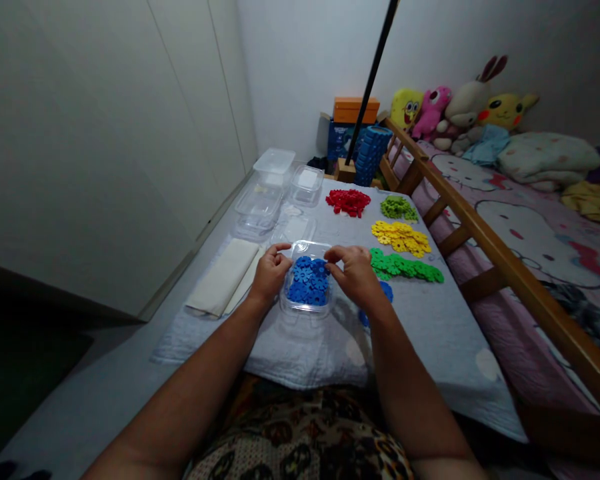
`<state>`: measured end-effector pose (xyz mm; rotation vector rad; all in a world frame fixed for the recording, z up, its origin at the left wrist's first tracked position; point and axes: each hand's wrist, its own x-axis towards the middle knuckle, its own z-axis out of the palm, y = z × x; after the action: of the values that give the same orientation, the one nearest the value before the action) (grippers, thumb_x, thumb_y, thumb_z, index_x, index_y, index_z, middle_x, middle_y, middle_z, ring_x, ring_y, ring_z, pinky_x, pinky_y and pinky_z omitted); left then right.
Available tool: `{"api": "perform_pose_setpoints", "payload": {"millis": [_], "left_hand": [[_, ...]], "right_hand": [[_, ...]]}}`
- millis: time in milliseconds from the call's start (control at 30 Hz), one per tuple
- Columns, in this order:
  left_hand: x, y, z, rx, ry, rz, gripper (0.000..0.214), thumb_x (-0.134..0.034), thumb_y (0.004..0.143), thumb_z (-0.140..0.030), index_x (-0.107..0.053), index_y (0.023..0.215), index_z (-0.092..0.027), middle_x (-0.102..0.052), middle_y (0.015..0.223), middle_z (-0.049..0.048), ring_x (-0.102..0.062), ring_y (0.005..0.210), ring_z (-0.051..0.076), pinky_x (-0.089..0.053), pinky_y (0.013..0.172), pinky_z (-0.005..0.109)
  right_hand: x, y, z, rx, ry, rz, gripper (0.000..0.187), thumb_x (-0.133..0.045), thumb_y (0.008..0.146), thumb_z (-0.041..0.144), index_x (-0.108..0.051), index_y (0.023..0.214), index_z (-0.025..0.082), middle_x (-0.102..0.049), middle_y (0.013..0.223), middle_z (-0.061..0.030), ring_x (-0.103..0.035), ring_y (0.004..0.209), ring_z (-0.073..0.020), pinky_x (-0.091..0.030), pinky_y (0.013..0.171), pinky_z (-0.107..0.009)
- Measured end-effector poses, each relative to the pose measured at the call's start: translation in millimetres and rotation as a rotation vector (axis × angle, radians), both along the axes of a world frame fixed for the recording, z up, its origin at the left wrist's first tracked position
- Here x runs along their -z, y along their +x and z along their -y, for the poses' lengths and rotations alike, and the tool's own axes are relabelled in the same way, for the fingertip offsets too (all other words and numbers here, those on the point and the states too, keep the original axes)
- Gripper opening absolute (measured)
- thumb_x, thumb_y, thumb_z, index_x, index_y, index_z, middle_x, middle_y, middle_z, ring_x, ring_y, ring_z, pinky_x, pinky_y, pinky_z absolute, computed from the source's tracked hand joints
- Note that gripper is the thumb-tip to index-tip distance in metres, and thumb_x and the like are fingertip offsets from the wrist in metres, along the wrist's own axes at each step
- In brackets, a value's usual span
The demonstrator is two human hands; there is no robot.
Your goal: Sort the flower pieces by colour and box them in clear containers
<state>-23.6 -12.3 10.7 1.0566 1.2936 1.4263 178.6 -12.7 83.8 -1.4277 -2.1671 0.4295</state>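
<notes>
A clear plastic container [306,309] stands in front of me on the cloth-covered table, with a layer of blue flower-shaped discs [307,283] inside. At its left side, my left hand [271,272] is closed on the rim with the fingers curled. My right hand [353,268] is over the right rim, thumb and forefinger pinched at a blue disc [321,267] by the container's edge. More blue discs [386,289] lie on the cloth, partly hidden under my right wrist.
Heaps of green [405,267], yellow [401,238], light green [398,207] and red pieces [348,201] lie to the right. Other clear containers [259,201] stand at the back left, near folded beige cloth [225,277]. A wooden bed rail [460,220] borders the right side.
</notes>
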Motion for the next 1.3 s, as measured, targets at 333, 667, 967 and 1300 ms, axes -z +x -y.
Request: {"api": "perform_pose_setpoints", "payload": {"millis": [333,667,967,1300], "left_hand": [[2.0,-0.7,-1.4,0.011,-0.006,0.008,0.042,-0.069,0.069,-0.028,-0.064,0.11,-0.018,-0.04,0.056,-0.0111,-0.034,0.049,0.008,-0.027,0.05,0.021],[0.0,0.4,0.5,0.001,-0.018,0.002,0.044,-0.068,0.07,-0.029,-0.064,0.112,-0.018,-0.042,0.059,-0.0102,-0.035,0.049,0.008,-0.027,0.05,0.021],[0.8,0.1,0.1,0.0,-0.02,0.009,0.044,-0.069,0.07,-0.029,-0.064,0.113,-0.018,-0.042,0.058,-0.0104,-0.035,0.048,0.008,-0.026,0.049,0.021],[0.2,-0.3,0.1,-0.003,-0.011,0.009,0.043,-0.069,0.071,-0.028,-0.065,0.112,-0.017,-0.042,0.058,-0.0103,-0.034,0.048,0.008,-0.026,0.049,0.021]], "right_hand": [[22.1,-37.0,-10.4,-0.07,-0.039,0.172,0.023,-0.063,0.091,0.015,-0.072,0.108,0.026,-0.076,0.098,-0.0037,-0.06,0.107,-0.0244,-0.016,0.118,-0.059],[15.6,31.9,-25.6,0.178,0.014,0.11,0.021,-0.059,0.09,0.021,-0.074,0.104,0.023,-0.077,0.106,-0.0079,-0.061,0.107,-0.028,-0.037,0.1,-0.044],[40.0,60.0,-19.0,0.266,-0.101,0.493,0.03,-0.072,0.085,0.036,-0.077,0.112,0.023,-0.068,0.121,-0.0148,-0.055,0.113,-0.0362,-0.039,0.093,-0.048],[48.3,59.3,-18.8,0.275,-0.061,0.413,0.019,-0.071,0.081,0.025,-0.072,0.1,0.023,-0.071,0.104,-0.0087,-0.057,0.102,-0.0292,-0.037,0.089,-0.041]]}}
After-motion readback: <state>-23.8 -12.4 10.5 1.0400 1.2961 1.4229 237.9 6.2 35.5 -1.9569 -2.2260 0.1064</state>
